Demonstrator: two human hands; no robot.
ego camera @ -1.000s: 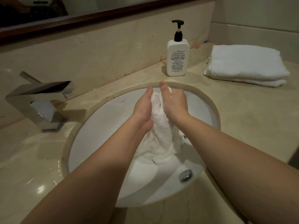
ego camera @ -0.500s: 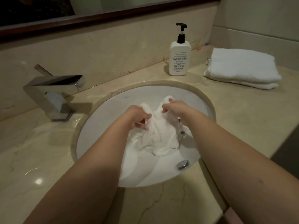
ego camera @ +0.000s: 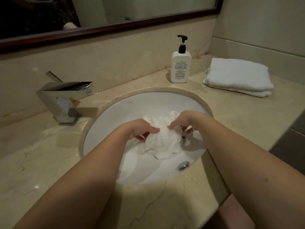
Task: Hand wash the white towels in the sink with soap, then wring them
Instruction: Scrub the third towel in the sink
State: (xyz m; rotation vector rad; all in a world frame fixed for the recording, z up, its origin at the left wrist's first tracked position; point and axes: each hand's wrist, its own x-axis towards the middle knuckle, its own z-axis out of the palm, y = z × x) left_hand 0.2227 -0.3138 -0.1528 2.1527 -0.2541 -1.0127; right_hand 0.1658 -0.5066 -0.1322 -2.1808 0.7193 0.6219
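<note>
1. One beige marble counter [ego camera: 41, 162] carries all we see, with a dark-framed mirror [ego camera: 115, 28] along its back wall.
2. We see a round white sink [ego camera: 132, 109] set into the counter's middle, its drain [ego camera: 183, 165] by the near rim.
3. We hold our arms out over the sink's near rim, both hands down in the bowl.
4. We see a folded stack of white towels [ego camera: 237, 76] lying at the counter's back right corner, well apart from the sink.
5. We have one wet towel [ego camera: 160, 142] bunched in the sink's middle, its lower end touching the bowl.
6. We see a chrome faucet [ego camera: 64, 100] standing at the sink's left rim.
7. We see a soap bottle [ego camera: 181, 66] upright at the counter's back edge, just left of the stack.
8. Our left hand [ego camera: 140, 128] grips the bunched towel's left side, fingers curled into the cloth.
9. Our right hand [ego camera: 184, 120] grips its right side, fingers curled under and thumb on top.
</note>
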